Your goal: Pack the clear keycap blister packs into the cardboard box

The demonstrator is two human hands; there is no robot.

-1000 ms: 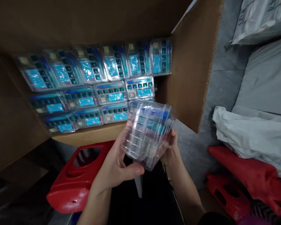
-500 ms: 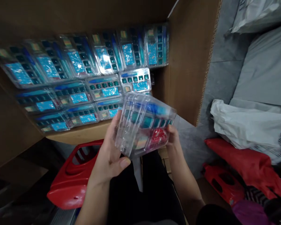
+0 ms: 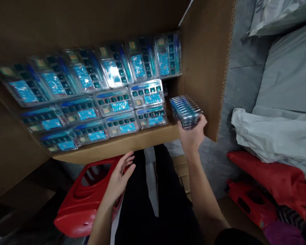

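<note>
No text on the clear plastic packs (image 3: 116,105) is legible.

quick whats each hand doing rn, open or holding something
Left hand: open, empty, next to a red plastic stool.
Right hand: closed grip on a clear plastic blister pack.

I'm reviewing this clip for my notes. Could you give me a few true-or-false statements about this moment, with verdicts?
1. The right hand grips a clear plastic pack beside the cardboard box's wall. True.
2. The left hand holds a second pack. False: the left hand is open and holds nothing, beside a red plastic stool.
3. The stacked packs in the cardboard box lie in rows. True.
4. A white plastic sack lies left of the box. False: the white plastic sack lies to its right.
</note>
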